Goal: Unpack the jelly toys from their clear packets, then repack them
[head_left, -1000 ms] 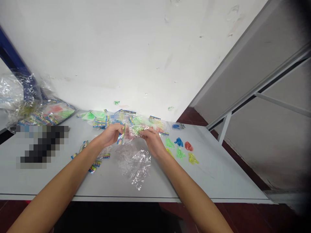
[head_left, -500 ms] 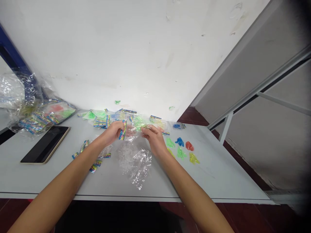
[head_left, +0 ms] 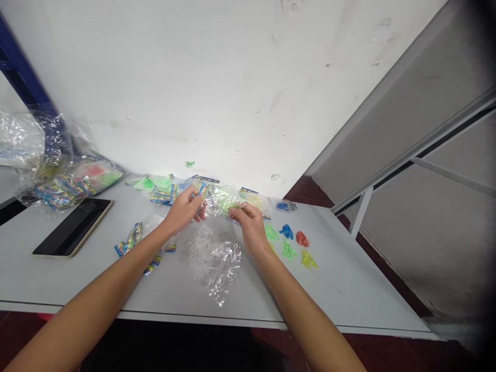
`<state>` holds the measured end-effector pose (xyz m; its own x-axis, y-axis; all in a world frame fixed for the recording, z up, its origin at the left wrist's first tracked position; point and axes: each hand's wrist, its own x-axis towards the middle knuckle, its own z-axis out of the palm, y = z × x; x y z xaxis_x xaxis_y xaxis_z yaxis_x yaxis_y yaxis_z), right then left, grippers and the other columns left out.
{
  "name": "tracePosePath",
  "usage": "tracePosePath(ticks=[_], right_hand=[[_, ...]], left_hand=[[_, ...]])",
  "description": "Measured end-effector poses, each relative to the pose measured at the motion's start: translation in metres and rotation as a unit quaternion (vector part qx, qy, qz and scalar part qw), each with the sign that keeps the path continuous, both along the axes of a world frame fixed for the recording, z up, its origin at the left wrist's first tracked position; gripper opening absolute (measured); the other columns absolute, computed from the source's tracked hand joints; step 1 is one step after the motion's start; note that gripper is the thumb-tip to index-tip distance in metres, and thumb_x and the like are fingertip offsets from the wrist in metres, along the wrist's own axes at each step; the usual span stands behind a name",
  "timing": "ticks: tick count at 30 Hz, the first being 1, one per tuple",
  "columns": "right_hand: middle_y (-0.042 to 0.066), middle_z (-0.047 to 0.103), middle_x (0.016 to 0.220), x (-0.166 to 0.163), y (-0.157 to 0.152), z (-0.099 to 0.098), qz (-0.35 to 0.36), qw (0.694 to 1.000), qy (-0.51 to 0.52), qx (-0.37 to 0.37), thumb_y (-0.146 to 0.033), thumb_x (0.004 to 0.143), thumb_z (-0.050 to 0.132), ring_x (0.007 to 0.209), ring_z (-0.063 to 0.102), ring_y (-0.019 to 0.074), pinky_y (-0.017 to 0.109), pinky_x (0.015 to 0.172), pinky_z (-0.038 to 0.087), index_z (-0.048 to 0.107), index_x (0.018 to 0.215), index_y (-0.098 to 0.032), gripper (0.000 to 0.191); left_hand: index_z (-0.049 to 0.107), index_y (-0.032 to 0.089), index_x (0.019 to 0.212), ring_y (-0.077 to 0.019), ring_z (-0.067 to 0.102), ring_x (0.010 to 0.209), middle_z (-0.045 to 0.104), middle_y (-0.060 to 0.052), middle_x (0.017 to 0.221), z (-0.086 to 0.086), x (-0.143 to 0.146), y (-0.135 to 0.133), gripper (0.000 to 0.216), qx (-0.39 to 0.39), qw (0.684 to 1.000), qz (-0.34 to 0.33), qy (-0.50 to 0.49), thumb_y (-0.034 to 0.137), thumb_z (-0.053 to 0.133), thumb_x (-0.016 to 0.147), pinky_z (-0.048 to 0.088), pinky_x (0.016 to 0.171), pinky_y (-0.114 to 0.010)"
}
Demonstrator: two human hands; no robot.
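Between my hands is a clear plastic packet [head_left: 220,200] with a green piece showing inside or behind the film. My left hand [head_left: 186,207] grips its left end, where a blue and yellow printed label [head_left: 203,190] sticks up past the thumb. The fingertips of my right hand [head_left: 250,221] are pinched together at the packet's right side, beside the green piece. Below lies a crumpled heap of clear film [head_left: 220,266]. Right of my right hand, loose soft toys rest on the table: green [head_left: 288,250], blue [head_left: 287,231], red [head_left: 302,238] and yellow [head_left: 308,259].
A phone [head_left: 73,227] lies at the left, with a large bag of packets [head_left: 83,178] behind it. Several labelled packets [head_left: 163,194] line the wall [head_left: 217,88]. Torn label strips [head_left: 134,240] lie near my left forearm. The table edge [head_left: 205,319] runs in front.
My left hand has turned, and the label in it has tilted from nearly upright to slanting right. My right hand still pinches the packet's right side. The camera view has shifted slightly.
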<state>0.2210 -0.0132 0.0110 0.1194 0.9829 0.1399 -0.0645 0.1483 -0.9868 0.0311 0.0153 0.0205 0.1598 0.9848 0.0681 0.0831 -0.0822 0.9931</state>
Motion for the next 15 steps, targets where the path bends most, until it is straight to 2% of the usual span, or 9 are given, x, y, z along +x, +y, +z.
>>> tracePosePath(ticks=[4,8,11,13,15], right_hand=[[-0.002,0.051,0.066,-0.0046,-0.0051,0.0045,-0.019,0.998,-0.054,0.027,-0.035,0.073,0.07,0.071,0.047,0.0153,0.03,0.07,0.042,0.061,0.064,-0.02,0.019],[0.0,0.057,0.071,-0.0066,-0.0068,0.0087,-0.04,0.996,-0.072,0.036,-0.037,0.072,0.07,0.071,0.049,0.0159,0.03,0.067,0.041,0.066,0.068,-0.02,0.018],[0.0,0.057,0.071,-0.0059,-0.0061,0.0092,-0.048,0.995,-0.084,0.04,-0.037,0.071,0.072,0.071,0.049,0.016,0.03,0.066,0.041,0.067,0.066,-0.02,0.018],[0.0,0.057,0.068,-0.0051,-0.0052,0.0081,-0.042,0.995,-0.08,0.041,-0.036,0.071,0.073,0.071,0.05,0.0161,0.03,0.065,0.041,0.066,0.064,-0.02,0.019],[0.0,0.058,0.07,-0.004,-0.0039,0.0064,-0.025,0.998,-0.052,0.039,-0.035,0.07,0.075,0.072,0.052,0.0161,0.031,0.068,0.044,0.067,0.065,-0.02,0.018]], left_hand=[[0.041,0.023,0.084,-0.0147,0.063,0.052,0.061,0.004,0.059,-0.0036,0.0025,-0.0001,0.016,0.018,0.999,-0.01,-0.025,0.033,0.053,0.083,0.047,0.047,-0.023],[0.048,0.022,0.094,-0.0162,0.064,0.057,0.062,0.003,0.063,-0.0019,0.002,0.0008,0.031,0.01,0.996,-0.028,-0.085,0.042,0.065,0.079,0.049,0.049,-0.025],[0.06,0.017,0.086,-0.0145,0.061,0.058,0.061,0.0,0.066,-0.0005,0.0005,0.0015,0.036,-0.004,0.997,-0.044,-0.062,0.049,0.07,0.075,0.051,0.054,-0.027],[0.064,0.015,0.077,-0.0131,0.059,0.057,0.061,-0.001,0.067,-0.0002,0.0002,0.0014,0.037,-0.005,0.999,-0.044,-0.027,0.052,0.07,0.074,0.05,0.057,-0.027],[0.067,0.015,0.076,-0.013,0.058,0.056,0.062,-0.002,0.066,-0.0005,0.0006,0.0013,0.039,-0.002,0.999,-0.034,-0.01,0.054,0.069,0.075,0.05,0.057,-0.027]])
